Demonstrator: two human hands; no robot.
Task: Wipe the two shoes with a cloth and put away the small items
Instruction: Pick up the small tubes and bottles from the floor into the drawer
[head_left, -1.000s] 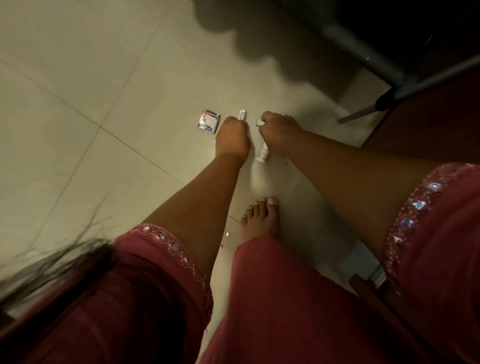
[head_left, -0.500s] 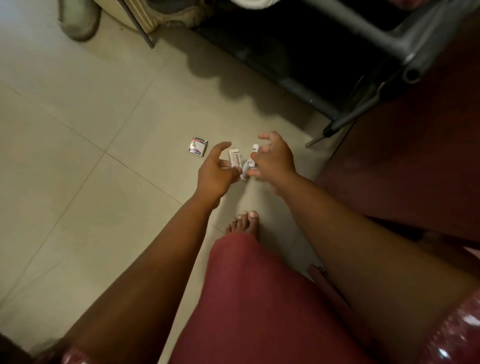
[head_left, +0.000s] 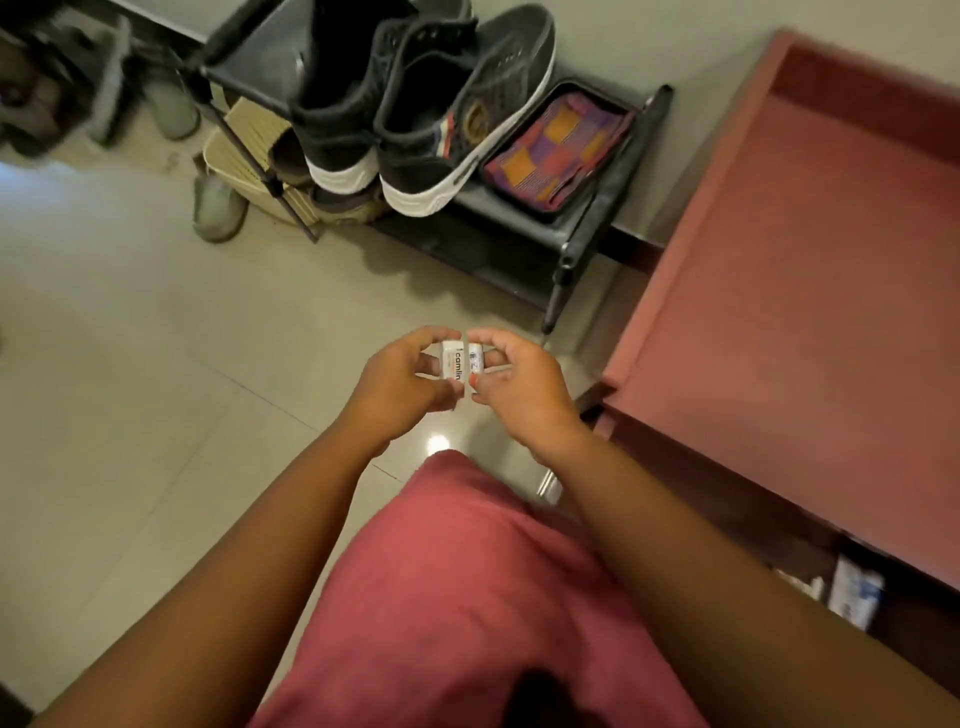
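My left hand (head_left: 400, 387) and my right hand (head_left: 522, 384) meet in front of me above the floor. Between their fingertips they pinch small white items (head_left: 462, 359), one printed with dark letters. Two black shoes with white soles (head_left: 415, 104) stand side by side on top of a black shoe rack (head_left: 576, 234). A folded cloth in purple, orange and red (head_left: 558, 150) lies in a black tray on the rack, to the right of the shoes.
A reddish wooden cabinet top with a raised rim (head_left: 810, 270) fills the right side; small packets (head_left: 852, 597) sit on a shelf beneath it. Beige sandals and other footwear (head_left: 249, 171) lie under and left of the rack. Pale floor tiles (head_left: 130, 364) spread leftwards.
Both hands picked the white items up off the floor and rose with them. The view lifted, bringing the rack, shoes and cloth into sight. The small packet on the floor is out of frame.
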